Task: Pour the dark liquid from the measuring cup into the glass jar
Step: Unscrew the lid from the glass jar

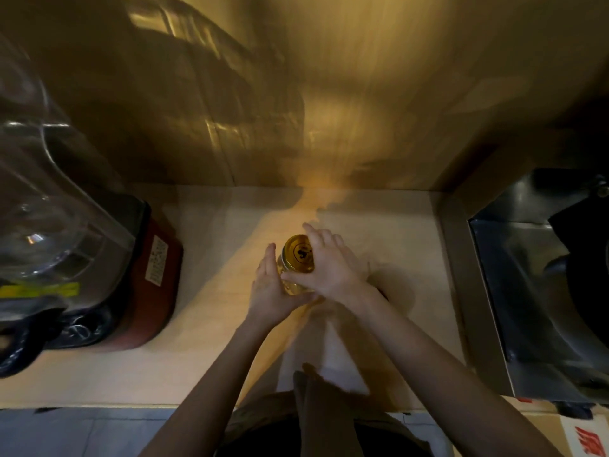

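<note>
A small glass jar (pixel 291 285) with a gold lid (pixel 298 253) stands on the pale countertop (pixel 214 245) in the middle of the head view. My left hand (pixel 272 288) cups the jar's left side and base. My right hand (pixel 326 262) lies over the lid, fingers wrapped around its right rim. The lid bears a dark printed mark. The jar's contents look yellowish in the warm light. No measuring cup shows in the frame.
A blender with a clear pitcher (pixel 49 209) on a red base (pixel 155 285) stands at the left. A steel sink (pixel 540 291) lies to the right. A reflective wall panel (pixel 329 94) rises behind the counter, and the counter's front edge runs below my forearms.
</note>
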